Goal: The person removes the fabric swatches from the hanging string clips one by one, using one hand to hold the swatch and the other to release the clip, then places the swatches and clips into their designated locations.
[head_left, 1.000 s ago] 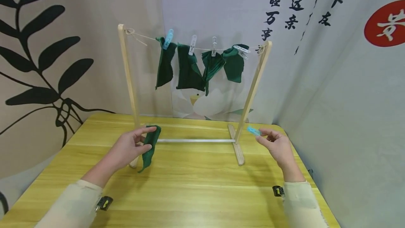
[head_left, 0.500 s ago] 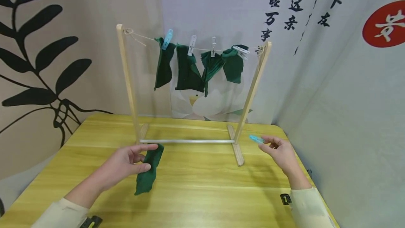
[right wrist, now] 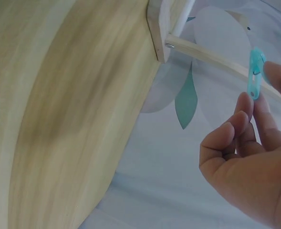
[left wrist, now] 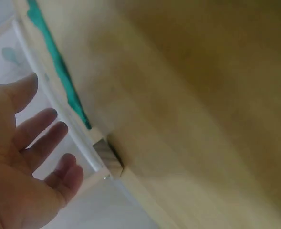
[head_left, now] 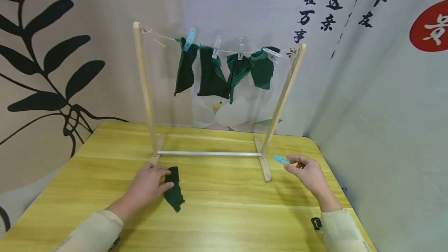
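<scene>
The left hand [head_left: 148, 184] is lying low over the yellow wooden table [head_left: 224, 221], its thumb and forefinger touching the upper end of a dark green cloth piece [head_left: 174, 189]. The cloth is lying crumpled on the table surface, just in front of the left foot of the wooden drying rack [head_left: 145, 88]. In the left wrist view the fingers [left wrist: 40, 138] are showing straight and spread, closed on nothing; the hand is judged to be resting against the cloth rather than gripping it.

The right hand [head_left: 307, 172] is hovering above the table near the rack's right foot, pinching a blue clothespin [head_left: 281, 160] between thumb and fingertips [right wrist: 243, 112]. The pin is pointing toward the rack.

On the string [head_left: 227, 51] between the posts, four green cloth pieces [head_left: 224, 71] are hanging, each under a clip. The free length of string is lying at the left end, beside the left post.

Judged step: the fifth cloth is being repositioned on the table for a clean hold. The next move calls for a firm pinch on one corner or edge, a lift to the string, and the pin brought across from the far right side. The cloth is lying at the fingertips, partly under them, not inside a closed grip.
</scene>
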A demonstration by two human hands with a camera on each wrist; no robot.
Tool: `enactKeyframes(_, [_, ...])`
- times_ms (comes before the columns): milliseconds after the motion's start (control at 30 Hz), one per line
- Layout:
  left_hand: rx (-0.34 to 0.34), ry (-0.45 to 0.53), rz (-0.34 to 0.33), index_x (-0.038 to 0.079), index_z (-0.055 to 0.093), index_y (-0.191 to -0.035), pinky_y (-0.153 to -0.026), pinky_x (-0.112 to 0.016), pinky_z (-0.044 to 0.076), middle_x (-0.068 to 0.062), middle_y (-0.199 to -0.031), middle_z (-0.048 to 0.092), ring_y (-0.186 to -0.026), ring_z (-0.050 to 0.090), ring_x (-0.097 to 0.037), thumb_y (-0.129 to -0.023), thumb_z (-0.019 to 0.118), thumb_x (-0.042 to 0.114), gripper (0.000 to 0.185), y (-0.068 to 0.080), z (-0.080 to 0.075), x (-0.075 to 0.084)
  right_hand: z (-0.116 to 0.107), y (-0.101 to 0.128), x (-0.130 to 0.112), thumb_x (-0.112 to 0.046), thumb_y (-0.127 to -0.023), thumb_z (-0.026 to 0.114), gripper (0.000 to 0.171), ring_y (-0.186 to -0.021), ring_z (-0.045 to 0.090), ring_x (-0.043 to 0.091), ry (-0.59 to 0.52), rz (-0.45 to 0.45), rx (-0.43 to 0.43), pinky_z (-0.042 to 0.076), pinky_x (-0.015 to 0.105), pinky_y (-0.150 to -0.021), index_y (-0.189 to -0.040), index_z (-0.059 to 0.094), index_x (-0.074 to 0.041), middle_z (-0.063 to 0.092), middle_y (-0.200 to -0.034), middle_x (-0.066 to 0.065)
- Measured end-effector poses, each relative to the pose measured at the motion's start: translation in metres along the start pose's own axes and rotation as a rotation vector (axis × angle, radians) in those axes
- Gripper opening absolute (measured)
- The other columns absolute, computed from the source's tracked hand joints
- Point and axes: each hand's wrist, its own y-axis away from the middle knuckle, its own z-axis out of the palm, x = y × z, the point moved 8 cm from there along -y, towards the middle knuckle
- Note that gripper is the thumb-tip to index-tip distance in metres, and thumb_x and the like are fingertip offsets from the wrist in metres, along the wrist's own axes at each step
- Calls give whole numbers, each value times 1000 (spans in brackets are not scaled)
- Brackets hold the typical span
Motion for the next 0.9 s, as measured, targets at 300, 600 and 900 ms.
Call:
enactKeyframes(300, [-67, -94, 21, 12, 72, -118, -80, -38, 41, -7, -123, 71, -101, 52, -24, -78, 78, 53, 57, 7, 15, 6, 1, -2, 7, -49, -88, 71, 48, -93, 50, 23, 66, -4, -19, 44, 29, -58, -126, 66, -21, 62, -119, 7])
enactKeyframes(600, [-139, -103, 38, 13, 72, -120, -84, -44, 41, -4, -127, 69, -105, 53, -24, -75, 80, 52, 60, 10, 12, 4, -1, -10, 19, -40, -91, 71, 43, -95, 48, 23, 148, 7, -17, 44, 29, -65, -126, 67, -17, 64, -119, 9])
enactKeyframes(900, [-194, -74, 39, 7, 71, -120, -81, -38, 48, -8, -130, 68, -104, 56, -26, -77, 80, 45, 58, 10, 14, 4, 2, -22, 39, -38, -91, 71, 39, -102, 53, 25, 235, 15, -26, 47, 30, -72, -123, 68, -16, 67, -121, 10])
